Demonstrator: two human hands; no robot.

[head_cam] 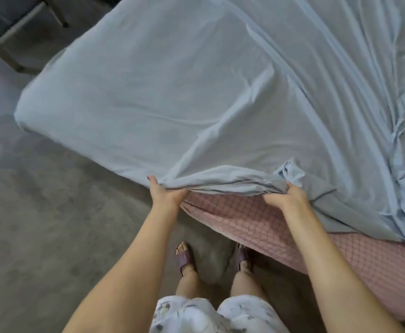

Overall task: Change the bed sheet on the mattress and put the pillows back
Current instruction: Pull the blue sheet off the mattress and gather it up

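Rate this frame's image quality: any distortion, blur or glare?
Head view: wide-angle bending curves the mattress edge; light soft and even, no glare, faint shadows; sheet folds and both hands, left and right, reasonably sharp; corners softer.

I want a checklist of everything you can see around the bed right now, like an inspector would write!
Surface: pink quilted mattress, near side bare.
Job's things: light blue sheet spread over the top, fitted on the far left corner, wrinkled at right, near edge bunched and lifted; pillows: nothing seen.
Clutter: nothing seen.
Grippers: left hand and right hand both grip the sheet's near edge.
Cables: nothing seen.
Surroundings: grey floor; dark furniture legs at top left; the person's feet in purple sandals.
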